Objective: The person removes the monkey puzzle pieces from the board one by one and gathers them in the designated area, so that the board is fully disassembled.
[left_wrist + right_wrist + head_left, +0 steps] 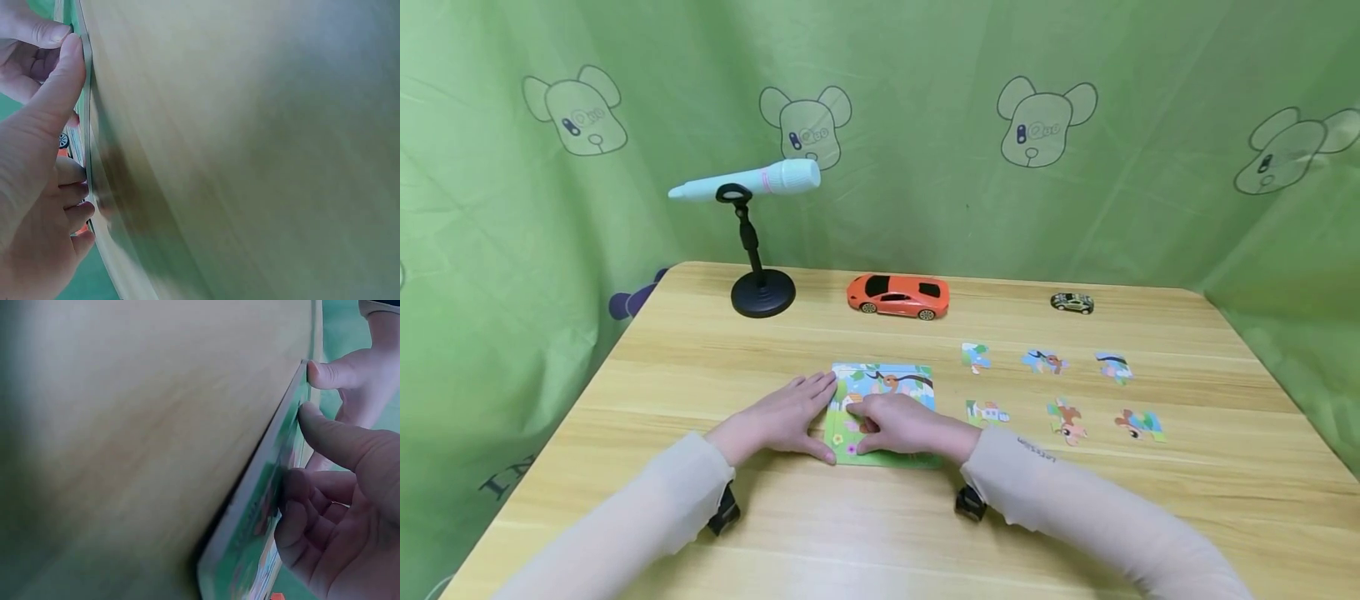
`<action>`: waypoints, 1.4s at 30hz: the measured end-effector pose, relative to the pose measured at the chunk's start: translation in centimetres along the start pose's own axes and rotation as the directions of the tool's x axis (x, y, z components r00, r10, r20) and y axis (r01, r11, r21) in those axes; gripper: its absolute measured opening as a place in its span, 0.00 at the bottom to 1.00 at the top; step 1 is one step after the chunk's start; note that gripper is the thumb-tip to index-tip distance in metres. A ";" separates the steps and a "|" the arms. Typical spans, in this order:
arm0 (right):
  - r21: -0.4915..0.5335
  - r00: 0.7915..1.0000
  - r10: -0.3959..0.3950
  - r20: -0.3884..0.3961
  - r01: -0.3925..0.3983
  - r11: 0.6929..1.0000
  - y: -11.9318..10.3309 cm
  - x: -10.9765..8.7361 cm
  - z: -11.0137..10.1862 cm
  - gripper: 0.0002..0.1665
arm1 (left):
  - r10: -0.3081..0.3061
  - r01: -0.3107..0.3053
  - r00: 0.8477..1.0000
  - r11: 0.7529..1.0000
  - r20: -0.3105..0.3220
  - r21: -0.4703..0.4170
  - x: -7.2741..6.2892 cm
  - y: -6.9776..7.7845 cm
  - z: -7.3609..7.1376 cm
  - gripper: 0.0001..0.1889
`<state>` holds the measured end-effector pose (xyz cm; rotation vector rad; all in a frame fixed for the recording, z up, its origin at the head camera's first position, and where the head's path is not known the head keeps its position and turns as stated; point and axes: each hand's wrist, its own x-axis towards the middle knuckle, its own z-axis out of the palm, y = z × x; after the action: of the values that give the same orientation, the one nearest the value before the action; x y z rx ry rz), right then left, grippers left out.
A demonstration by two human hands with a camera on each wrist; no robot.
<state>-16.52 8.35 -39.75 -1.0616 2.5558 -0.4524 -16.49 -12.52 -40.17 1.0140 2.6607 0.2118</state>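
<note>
A small jigsaw puzzle board (895, 460), with a picture of an orange bird on a branch, lies flat on the table. My left hand (786, 417) rests along its left side, fingers extended to the upper left edge and thumb at the lower left corner. Over the board, my right hand (901, 425) touches the picture with index finger and thumb spread apart, the other fingers bent under. The right wrist view shows the right thumb (334, 434) on the board's surface. No loose piece shows between the right fingers. The hand hides part of the picture.
Several loose puzzle pieces (1047, 361) lie in two rows right of the board. Behind stand a light blue microphone (752, 180) on a black stand (763, 293), an orange toy car (898, 297) and a smaller toy car (1072, 302). A green curtain (917, 200) hangs behind the wooden table (700, 333).
</note>
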 end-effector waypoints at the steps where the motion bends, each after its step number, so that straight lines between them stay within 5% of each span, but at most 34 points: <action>1: -0.009 1.000 0.002 -0.005 -0.002 1.000 -0.1 0.0 0.0 0.33 | 0.000 0.000 1.000 1.000 -0.001 -0.002 0.0 0.0 0.0 0.58; 11: 0.006 0.999 -0.013 -0.053 0.013 1.000 -0.4 -0.1 0.1 0.26 | -0.002 0.002 1.000 1.000 0.002 -0.004 0.1 -0.1 0.1 0.57; 17: 0.105 0.996 -0.040 -0.079 0.048 0.993 -0.1 -0.2 -0.1 0.25 | -0.006 0.006 1.000 1.000 0.004 -0.005 0.1 -0.1 0.1 0.58; 25: 0.256 0.993 -0.062 -0.099 0.085 0.963 0.5 -0.4 -0.2 0.13 | -0.008 0.008 1.000 1.000 0.005 -0.008 0.0 -0.1 0.0 0.58; 35: 0.456 0.994 -0.022 -0.104 0.067 0.888 0.8 -1.1 -0.9 0.12 | -0.015 0.015 1.000 1.000 0.006 -0.009 0.1 -0.1 0.1 0.58; 42: 0.554 0.996 0.009 -0.088 0.042 0.831 2.0 -4.3 -2.1 0.12 | -0.019 0.018 1.000 1.000 0.013 0.004 0.0 0.0 0.0 0.58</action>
<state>-15.77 13.15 -37.93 -0.8508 2.2493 -1.1854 -16.51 -12.53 -40.17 0.9881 2.6587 0.1958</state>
